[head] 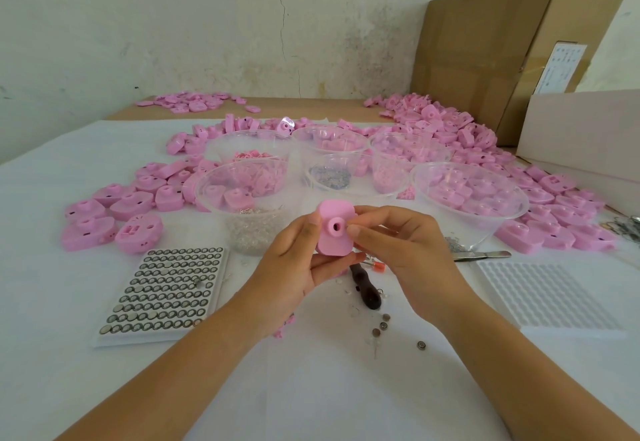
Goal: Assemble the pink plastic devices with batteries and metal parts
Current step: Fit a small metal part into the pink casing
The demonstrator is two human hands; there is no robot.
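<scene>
A pink plastic device [333,229] with a round hole in its face is held up above the table between both hands. My left hand [294,260] grips it from the left and below. My right hand [401,250] pinches its right edge with thumb and fingers. A tray of button batteries [166,288] lies at the near left. A clear bowl of small metal parts [249,229] stands just behind my left hand. Three loose batteries [381,326] lie below my hands.
Several clear bowls [467,198] with pink parts stand behind the hands, and piles of pink shells [114,212] spread left and right. A dark-handled tool [363,288], metal tweezers [485,255] and a white dimpled tray [550,295] lie at the right. Cardboard boxes [502,49] rise at the far right.
</scene>
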